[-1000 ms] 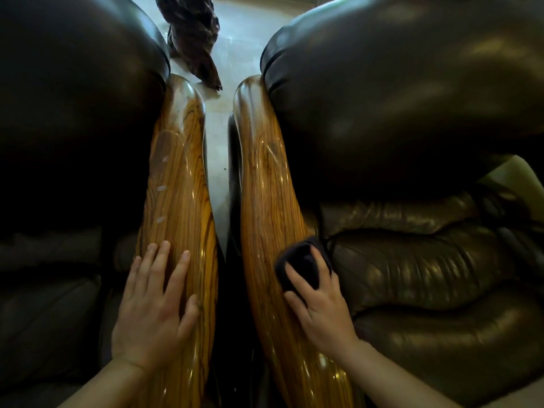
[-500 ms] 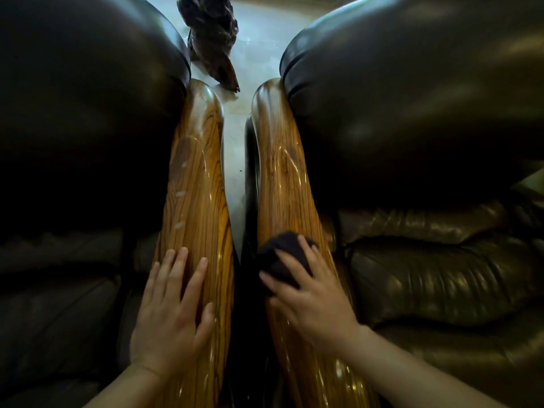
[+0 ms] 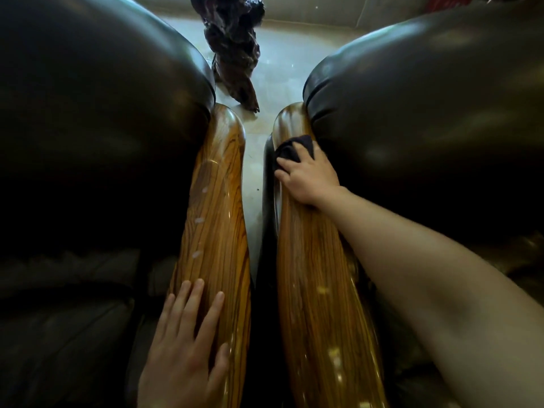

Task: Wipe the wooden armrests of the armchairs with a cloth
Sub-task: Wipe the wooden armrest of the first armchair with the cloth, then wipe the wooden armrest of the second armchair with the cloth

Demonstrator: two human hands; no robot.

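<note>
Two glossy wooden armrests run side by side away from me. The left armrest (image 3: pixel 216 231) carries a few pale smudges. My left hand (image 3: pixel 185 346) lies flat on its near end, fingers spread, holding nothing. Far up the right armrest (image 3: pixel 318 290), close to its rounded far tip, my right hand (image 3: pixel 306 175) presses a dark cloth (image 3: pixel 291 148) onto the wood. The cloth is bunched under my fingers, and only its far part shows.
Dark leather backrests flank the armrests, the left armchair (image 3: pixel 97 119) and the right armchair (image 3: pixel 426 119). A narrow strip of pale floor (image 3: pixel 250 160) shows between them. A gnarled dark wooden piece (image 3: pixel 232 48) stands on the floor beyond.
My right hand slid the cloth from the near middle of the right armrest up toward its far end. The left hand stayed flat on the left armrest.
</note>
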